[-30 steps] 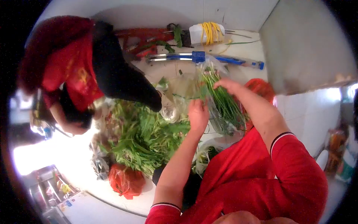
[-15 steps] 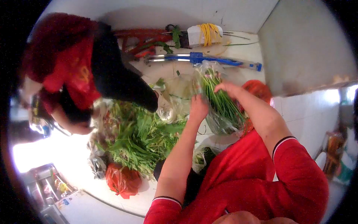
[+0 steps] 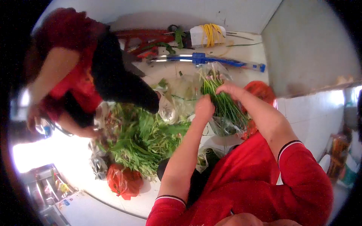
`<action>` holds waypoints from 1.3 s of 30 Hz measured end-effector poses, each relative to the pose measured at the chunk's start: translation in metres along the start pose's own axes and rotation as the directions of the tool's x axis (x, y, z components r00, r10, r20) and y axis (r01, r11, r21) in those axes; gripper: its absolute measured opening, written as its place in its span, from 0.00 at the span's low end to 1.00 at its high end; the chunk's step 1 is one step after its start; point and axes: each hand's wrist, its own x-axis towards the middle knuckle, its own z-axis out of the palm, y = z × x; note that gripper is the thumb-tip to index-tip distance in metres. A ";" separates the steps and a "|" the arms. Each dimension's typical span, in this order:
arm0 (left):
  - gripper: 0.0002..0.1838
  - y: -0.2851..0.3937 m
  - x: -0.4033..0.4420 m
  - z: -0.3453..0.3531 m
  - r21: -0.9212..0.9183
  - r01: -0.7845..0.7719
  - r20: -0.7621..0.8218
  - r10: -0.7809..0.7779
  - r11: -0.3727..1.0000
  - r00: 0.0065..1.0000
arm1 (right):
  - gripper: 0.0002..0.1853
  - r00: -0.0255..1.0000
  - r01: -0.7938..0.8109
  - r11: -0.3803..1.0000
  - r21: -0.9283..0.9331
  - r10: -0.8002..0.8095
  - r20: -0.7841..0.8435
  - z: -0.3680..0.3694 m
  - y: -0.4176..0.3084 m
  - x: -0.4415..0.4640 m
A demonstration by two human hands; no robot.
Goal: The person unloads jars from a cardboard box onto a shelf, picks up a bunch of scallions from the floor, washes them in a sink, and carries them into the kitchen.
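A bunch of green onions (image 3: 222, 100), long and thin with pale pinkish ends pointing away from me, lies in an open clear plastic bag (image 3: 220, 67). My left hand (image 3: 204, 108) is closed at the near left side of the bunch, seemingly pinching the bag's edge; its fingertips are partly hidden. From the right, my right hand (image 3: 229, 89) reaches over the stalks, its fingers curled on the bunch below the pale ends. Left of my left forearm spreads a big heap of leafy greens (image 3: 151, 132).
A co-worker in red (image 3: 75, 71) bends over the heap's left side. Red plastic bags lie at the lower left (image 3: 124, 182) and beside the onions (image 3: 260, 92). Behind are a blue metal strip (image 3: 200, 58) and a white box with yellow cord (image 3: 211, 34). A fridge drawer (image 3: 47, 184) stands lower left.
My left hand has shifted slightly right, against the stalks. More of the bunch shows out of the plastic. The co-worker's one arm has swung out to the left.
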 end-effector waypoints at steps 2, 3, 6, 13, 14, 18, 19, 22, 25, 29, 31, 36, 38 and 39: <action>0.11 -0.027 0.001 0.015 0.127 0.043 0.009 -0.044 0.991 0.999 | 0.21 1.000 -0.022 1.000 0.003 0.022 0.005 -0.004 0.005 0.001; 0.17 -0.034 0.006 0.013 0.084 0.014 0.012 -0.015 0.996 1.000 | 0.22 0.998 -0.039 0.999 0.029 0.038 0.049 -0.002 -0.002 -0.007; 0.28 -0.039 0.023 0.014 -0.279 0.222 -0.017 -0.236 0.934 0.972 | 0.22 0.992 -0.045 0.999 -0.021 0.047 0.117 -0.001 -0.006 -0.007; 0.46 -0.032 0.030 0.020 -0.903 0.225 0.149 -0.224 0.366 0.963 | 0.31 0.990 0.020 0.998 -0.055 -0.012 0.138 0.017 0.004 -0.008; 0.45 -0.027 0.027 0.015 -0.933 0.231 0.180 -0.196 0.277 0.964 | 0.33 0.992 0.057 0.995 -0.078 -0.048 0.116 0.022 -0.001 -0.014; 0.39 -0.010 0.021 -0.002 -0.930 0.304 0.279 -0.138 0.207 0.950 | 0.35 0.979 0.175 0.973 -0.150 -0.156 0.130 0.032 0.000 -0.014; 0.38 -0.010 0.022 -0.001 -0.908 0.326 0.297 -0.142 0.264 0.944 | 0.33 0.972 0.213 0.976 -0.053 -0.206 0.114 0.047 -0.018 -0.037; 0.36 -0.009 0.022 0.001 -0.907 0.346 0.325 -0.120 0.241 0.938 | 0.31 0.970 0.233 0.944 -0.234 -0.242 -0.009 0.063 -0.042 -0.067; 0.34 -0.003 0.022 0.001 -0.866 0.310 0.262 -0.172 0.393 0.950 | 0.37 0.983 0.128 0.991 -0.029 -0.123 0.136 0.029 -0.009 -0.036; 0.40 -0.009 0.028 0.017 -0.805 0.320 0.259 -0.190 0.499 0.947 | 0.38 0.993 0.077 0.997 0.028 -0.080 0.085 0.039 -0.004 -0.043; 0.42 -0.005 0.026 0.017 -0.795 0.336 0.262 -0.212 0.505 0.941 | 0.34 0.985 0.169 0.985 -0.016 -0.170 -0.032 0.047 0.004 -0.042; 0.38 0.023 0.011 -0.025 -0.756 0.368 0.299 -0.216 0.541 0.930 | 0.26 0.876 0.449 0.893 0.021 -0.435 -0.210 0.047 0.046 0.006; 0.39 -0.001 0.022 -0.003 -0.813 0.390 0.373 -0.128 0.432 0.919 | 0.27 0.904 0.415 0.903 0.112 -0.395 -0.166 0.057 0.020 -0.026; 0.40 -0.001 0.025 -0.007 -0.835 0.401 0.403 -0.077 0.377 0.912 | 0.28 0.914 0.398 0.904 0.156 -0.378 -0.144 0.060 0.011 -0.037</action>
